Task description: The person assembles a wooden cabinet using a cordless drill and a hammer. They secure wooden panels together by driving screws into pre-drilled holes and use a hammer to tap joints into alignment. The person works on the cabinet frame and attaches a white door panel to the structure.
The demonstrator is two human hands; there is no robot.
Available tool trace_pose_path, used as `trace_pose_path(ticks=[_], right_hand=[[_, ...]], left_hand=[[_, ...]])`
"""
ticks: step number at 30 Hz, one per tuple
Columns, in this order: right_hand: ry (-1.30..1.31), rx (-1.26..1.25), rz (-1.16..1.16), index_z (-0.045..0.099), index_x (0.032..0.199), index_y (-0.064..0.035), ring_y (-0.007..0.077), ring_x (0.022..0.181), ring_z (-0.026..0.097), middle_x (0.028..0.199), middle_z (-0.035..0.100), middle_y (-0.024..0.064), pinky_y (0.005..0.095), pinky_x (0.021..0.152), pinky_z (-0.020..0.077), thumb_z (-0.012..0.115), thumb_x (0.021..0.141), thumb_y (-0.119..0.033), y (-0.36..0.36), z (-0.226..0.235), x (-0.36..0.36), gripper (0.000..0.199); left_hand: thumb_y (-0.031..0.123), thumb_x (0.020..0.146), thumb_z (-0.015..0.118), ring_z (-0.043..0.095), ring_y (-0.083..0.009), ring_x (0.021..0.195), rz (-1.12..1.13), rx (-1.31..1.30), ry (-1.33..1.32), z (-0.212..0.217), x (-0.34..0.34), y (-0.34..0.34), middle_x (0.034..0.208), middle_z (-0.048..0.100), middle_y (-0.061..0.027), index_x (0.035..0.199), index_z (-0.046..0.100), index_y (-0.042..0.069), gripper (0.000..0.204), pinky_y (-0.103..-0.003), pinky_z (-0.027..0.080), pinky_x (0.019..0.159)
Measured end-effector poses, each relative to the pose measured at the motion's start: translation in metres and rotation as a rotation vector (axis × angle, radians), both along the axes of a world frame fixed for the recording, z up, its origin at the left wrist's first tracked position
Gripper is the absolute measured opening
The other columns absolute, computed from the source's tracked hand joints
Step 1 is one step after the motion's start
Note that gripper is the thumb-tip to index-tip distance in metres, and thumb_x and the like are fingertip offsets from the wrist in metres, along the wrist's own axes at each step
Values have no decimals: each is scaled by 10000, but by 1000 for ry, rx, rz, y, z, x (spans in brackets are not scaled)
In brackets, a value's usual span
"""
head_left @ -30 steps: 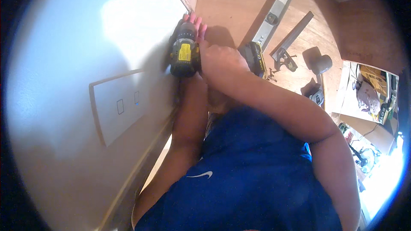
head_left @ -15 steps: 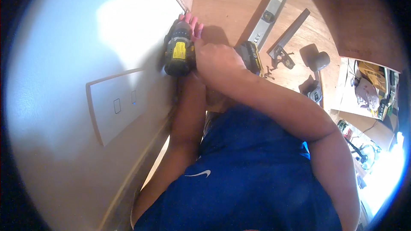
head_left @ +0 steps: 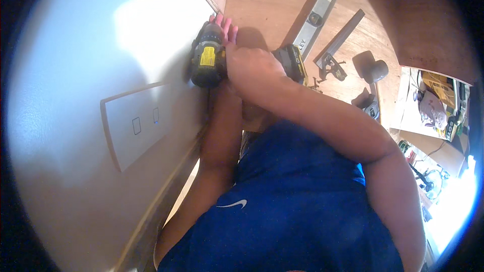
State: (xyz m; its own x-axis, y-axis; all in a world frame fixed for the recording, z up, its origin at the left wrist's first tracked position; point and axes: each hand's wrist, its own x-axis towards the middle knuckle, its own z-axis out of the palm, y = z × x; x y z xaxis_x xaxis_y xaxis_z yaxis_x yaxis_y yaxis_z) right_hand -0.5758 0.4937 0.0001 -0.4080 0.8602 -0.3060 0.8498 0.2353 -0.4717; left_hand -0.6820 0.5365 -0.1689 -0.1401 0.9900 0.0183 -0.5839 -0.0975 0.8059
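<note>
My right hand (head_left: 254,68) is closed around the handle of a black and yellow cordless drill (head_left: 207,56). The drill's battery (head_left: 293,63) sticks out to the right of the fist. Its chuck end points away from me, close to the white wall (head_left: 65,95). Beyond the drill shows my left hand (head_left: 228,29), its fingers stretched and spread near the corner where wall and wooden panel meet. The drill hides the palm and thumb of that hand, and the drill's tip cannot be made out.
A spirit level (head_left: 315,18), a try square (head_left: 343,38), several loose screws (head_left: 316,83), a dark round-headed tool (head_left: 374,72) and a tape measure (head_left: 371,110) lie on the wooden surface (head_left: 269,0). A switch plate (head_left: 136,125) is on the wall. An open compartment (head_left: 408,100) at right contains clutter.
The drill and my right hand have shifted slightly left and away from me. My left fingers have moved a little with them, still spread.
</note>
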Motion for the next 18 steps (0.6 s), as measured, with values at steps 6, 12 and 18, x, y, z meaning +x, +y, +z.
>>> trace_pose_path(ticks=[6,12,18], right_hand=[[8,-9,-32,546,1235,93,379,842,759,903,740,249,459,710,626,601,897,-58,3,9,-2,374],[-33,58,-47,517,1297,133,375,819,760,890,741,246,461,704,626,591,878,-36,10,13,-1,458],[-4,31,-94,375,1445,167,387,829,753,914,734,261,477,709,616,591,872,-40,13,12,-2,646]], left_hand=[[341,1116,463,399,-326,1466,71,-123,-49,6,9,5,1626,345,-125,1607,259,106,581,-444,392,1186],[292,1101,512,411,-329,1452,-36,-48,119,0,-8,9,1598,370,-133,1589,287,78,579,-460,394,1183],[204,1106,472,353,-277,1503,44,95,646,7,0,-5,1662,288,-133,1595,277,40,552,-428,349,1226]])
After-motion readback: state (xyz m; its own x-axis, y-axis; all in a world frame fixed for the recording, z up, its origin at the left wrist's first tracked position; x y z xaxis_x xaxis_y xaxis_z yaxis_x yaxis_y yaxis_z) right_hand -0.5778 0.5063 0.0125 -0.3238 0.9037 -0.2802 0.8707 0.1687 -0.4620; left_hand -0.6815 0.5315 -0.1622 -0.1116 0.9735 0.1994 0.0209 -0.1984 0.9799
